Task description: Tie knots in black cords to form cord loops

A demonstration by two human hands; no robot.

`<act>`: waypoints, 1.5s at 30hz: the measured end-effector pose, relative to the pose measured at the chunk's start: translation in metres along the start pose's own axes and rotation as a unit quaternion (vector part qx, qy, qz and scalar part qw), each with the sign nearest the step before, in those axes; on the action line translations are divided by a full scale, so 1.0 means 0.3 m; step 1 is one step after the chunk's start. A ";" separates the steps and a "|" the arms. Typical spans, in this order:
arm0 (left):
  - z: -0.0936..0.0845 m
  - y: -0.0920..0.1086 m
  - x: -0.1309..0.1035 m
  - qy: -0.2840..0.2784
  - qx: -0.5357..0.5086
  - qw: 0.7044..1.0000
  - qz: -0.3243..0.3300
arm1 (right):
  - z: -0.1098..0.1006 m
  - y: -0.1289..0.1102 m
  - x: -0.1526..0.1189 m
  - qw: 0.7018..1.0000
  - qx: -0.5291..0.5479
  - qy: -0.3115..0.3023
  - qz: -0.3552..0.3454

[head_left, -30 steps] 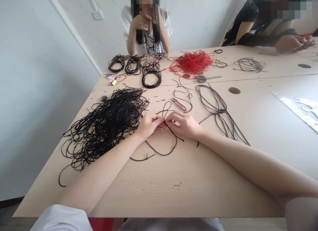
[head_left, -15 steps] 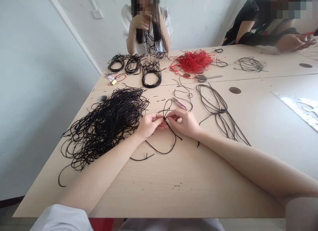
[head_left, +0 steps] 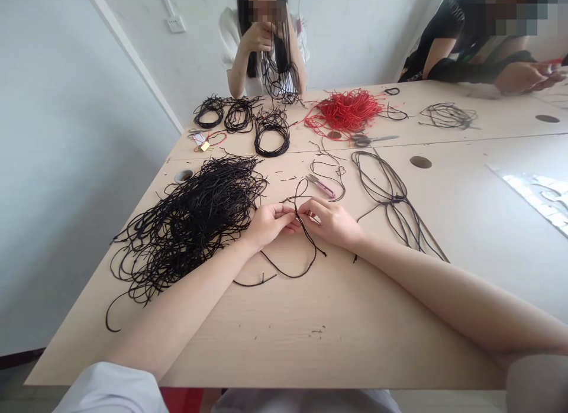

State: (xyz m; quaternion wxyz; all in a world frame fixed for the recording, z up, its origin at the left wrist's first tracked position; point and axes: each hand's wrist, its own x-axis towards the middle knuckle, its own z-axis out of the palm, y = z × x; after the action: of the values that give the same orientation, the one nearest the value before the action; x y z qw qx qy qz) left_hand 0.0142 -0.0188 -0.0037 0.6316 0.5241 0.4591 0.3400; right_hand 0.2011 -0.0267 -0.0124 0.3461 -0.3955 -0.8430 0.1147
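A thin black cord [head_left: 316,256] is pinched between my two hands just above the table. My left hand [head_left: 271,225] grips it between thumb and fingers. Facing it, my right hand [head_left: 327,222] pinches the same cord at almost the same spot, with the fingertips nearly touching. Above the fingers the cord forms an upright narrow loop; below, its tails curve over the tabletop. The exact crossing of the strands is partly hidden by my fingertips. Beyond my right hand lie pink-handled thread snips [head_left: 322,186].
Left of my hands spreads a big tangled heap of black cords [head_left: 199,218]. A tied grey-black bundle [head_left: 393,200] lies right. Farther back are coiled black cords [head_left: 271,142], a red cord pile [head_left: 348,111] and scissors [head_left: 368,140]. Two people sit across the wooden table [head_left: 284,348].
Both hands stay at nearly the same place on the cord, with small finger shifts. The whole view has moved very slightly.
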 end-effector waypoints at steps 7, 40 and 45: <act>0.004 0.002 -0.004 -0.013 0.010 1.000 0.018 | -0.001 -0.009 0.012 0.999 0.030 -0.017 0.022; 0.002 0.036 -0.024 -0.028 0.021 0.998 0.045 | 0.016 -0.055 -0.009 0.976 0.182 0.115 0.038; 0.002 0.032 -0.026 -0.045 0.033 0.997 0.045 | 0.008 -0.055 -0.003 0.980 0.177 0.089 0.029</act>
State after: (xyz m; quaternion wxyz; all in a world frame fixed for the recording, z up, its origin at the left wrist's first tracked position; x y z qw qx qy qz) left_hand 0.0126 -0.0241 0.0075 0.6181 0.5798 0.4170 0.3285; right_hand 0.1902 -0.0382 -0.0069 0.4809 -0.3612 -0.7632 0.2362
